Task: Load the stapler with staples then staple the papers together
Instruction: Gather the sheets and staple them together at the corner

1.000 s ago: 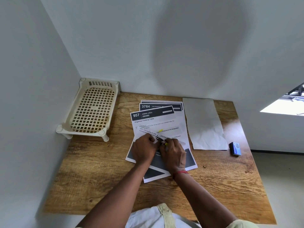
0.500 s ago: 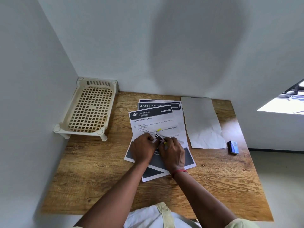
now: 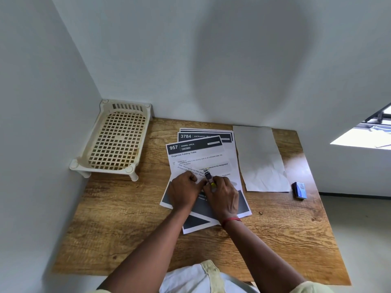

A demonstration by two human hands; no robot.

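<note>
A small black and yellow stapler (image 3: 209,177) lies over the stack of printed papers (image 3: 197,154) in the middle of the wooden table (image 3: 127,225). My right hand (image 3: 223,195) grips its near end, fingers curled round it. Close on the left, my left hand (image 3: 185,190) has its fingers curled and touches the stapler's side; whether it pinches the stapler or something small is hidden. A little blue staple box (image 3: 300,190) sits apart near the table's right edge.
A cream plastic lattice tray (image 3: 117,140) on short legs stands in the back left corner against the walls. A blank creased white sheet (image 3: 261,159) lies right of the printed stack. White walls close the table at the back and left.
The stapler's black far end now sticks out straighter beyond my fingers. Both hands stay together over the papers, barely shifted.
</note>
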